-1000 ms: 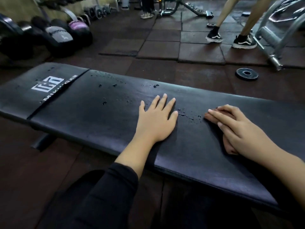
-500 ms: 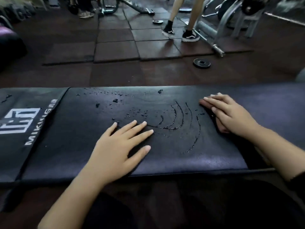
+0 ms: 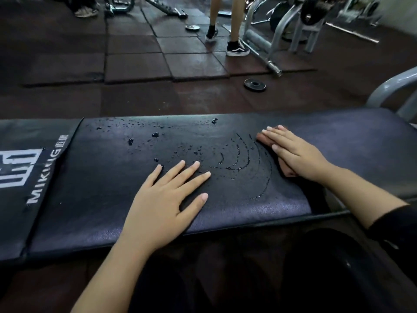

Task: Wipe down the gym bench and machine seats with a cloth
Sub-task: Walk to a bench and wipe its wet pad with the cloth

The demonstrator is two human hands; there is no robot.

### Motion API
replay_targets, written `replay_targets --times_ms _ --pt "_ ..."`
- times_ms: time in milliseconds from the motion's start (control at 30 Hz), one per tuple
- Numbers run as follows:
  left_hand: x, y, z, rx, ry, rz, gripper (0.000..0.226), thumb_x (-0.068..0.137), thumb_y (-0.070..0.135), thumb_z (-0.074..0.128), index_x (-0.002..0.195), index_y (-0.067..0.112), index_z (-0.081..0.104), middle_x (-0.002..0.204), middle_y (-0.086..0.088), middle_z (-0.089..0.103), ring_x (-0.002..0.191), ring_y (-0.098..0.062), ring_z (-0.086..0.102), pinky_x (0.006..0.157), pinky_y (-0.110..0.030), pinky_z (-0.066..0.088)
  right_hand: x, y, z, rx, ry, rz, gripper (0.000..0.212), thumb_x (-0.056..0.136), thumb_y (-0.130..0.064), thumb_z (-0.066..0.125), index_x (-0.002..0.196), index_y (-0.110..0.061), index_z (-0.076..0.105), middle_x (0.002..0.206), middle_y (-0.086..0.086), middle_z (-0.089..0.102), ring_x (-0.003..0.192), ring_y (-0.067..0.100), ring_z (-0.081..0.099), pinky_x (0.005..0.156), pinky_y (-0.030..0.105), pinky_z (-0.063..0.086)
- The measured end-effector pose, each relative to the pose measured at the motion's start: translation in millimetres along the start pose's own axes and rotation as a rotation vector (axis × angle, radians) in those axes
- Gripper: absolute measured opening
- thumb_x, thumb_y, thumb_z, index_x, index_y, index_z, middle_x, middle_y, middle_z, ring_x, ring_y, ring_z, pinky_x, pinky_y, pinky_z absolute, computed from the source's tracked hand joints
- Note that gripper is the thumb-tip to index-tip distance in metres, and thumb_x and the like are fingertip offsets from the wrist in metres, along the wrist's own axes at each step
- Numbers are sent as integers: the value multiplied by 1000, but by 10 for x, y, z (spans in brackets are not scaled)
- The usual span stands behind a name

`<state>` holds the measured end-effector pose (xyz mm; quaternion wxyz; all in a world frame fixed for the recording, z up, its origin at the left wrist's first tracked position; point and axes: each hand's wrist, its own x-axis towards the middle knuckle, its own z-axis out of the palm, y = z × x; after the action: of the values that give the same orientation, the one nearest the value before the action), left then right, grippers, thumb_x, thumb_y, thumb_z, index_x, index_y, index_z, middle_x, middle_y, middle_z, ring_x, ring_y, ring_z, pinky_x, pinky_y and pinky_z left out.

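Observation:
A black padded gym bench runs across the view, with a white logo on its left pad. Water droplets and curved wet streaks lie on the pad's middle. My left hand rests flat on the bench, fingers spread. My right hand presses with straight fingers on a small brown cloth, which peeks out beneath the palm and at the fingertips, just right of the streaks.
Beyond the bench lies dark rubber-tiled floor with a small weight plate. A person's legs in black sneakers stand beside a grey machine frame. A grey metal tube curves at the right edge. My dark-clothed knees sit below the bench.
The view shifted, bringing the bench square to me. My right hand slid the cloth over the droplets, leaving curved wet streaks. My left hand moved left and nearer on the pad.

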<state>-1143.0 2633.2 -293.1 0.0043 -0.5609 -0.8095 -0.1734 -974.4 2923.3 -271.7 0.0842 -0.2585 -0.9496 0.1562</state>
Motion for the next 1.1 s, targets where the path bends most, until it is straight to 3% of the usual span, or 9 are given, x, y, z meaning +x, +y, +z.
replay_targets --times_ms 233,367,533,700,833,967,1100 --pt "-11 52 31 -6 36 -43 51 93 64 20 141 53 36 152 28 26 144 3 15 120 -35 9 -55 -155 40 8 -6 -55 42 100 -25 38 142 -32 35 152 -14 27 143 3 12 111 15 9" --pt "11 42 19 -7 45 -68 54 91 67 21 141 54 36 150 33 25 143 8 13 120 -32 9 -422 -497 170 1 -35 -305 48 96 -40 28 142 -31 37 151 -13 30 143 5 14 117 24 11" --pt "-11 64 31 7 47 -83 55 91 66 21 142 52 36 151 31 24 144 5 14 120 -31 7 -921 -334 57 -58 -76 -533 44 100 -27 29 143 -21 38 151 -13 31 144 12 19 118 28 15" --pt "-10 68 15 5 50 -94 55 90 67 21 141 53 36 150 32 24 143 6 14 120 -32 7 -716 128 -118 23 -77 -367 44 97 -35 28 140 -32 37 150 -16 31 144 7 18 116 36 19" --pt "-7 62 20 3 62 -96 53 90 67 24 139 54 38 149 34 26 142 7 16 120 -32 9 -327 -71 49 -4 -10 -226 47 93 -39 27 140 -31 35 151 -9 30 144 10 14 118 30 11" --pt "-9 39 29 2 79 -92 53 90 66 26 139 52 41 149 33 28 142 7 18 119 -30 11 -454 -715 354 -47 -22 -420 53 94 -35 25 141 -18 42 149 -2 37 141 16 22 117 28 9" --pt "-7 27 36 -7 85 -98 53 90 67 27 139 51 42 148 33 28 142 8 17 118 -25 8 -925 -631 285 -94 -75 -625 45 99 -26 28 143 -21 37 152 -10 30 144 13 17 118 31 15"
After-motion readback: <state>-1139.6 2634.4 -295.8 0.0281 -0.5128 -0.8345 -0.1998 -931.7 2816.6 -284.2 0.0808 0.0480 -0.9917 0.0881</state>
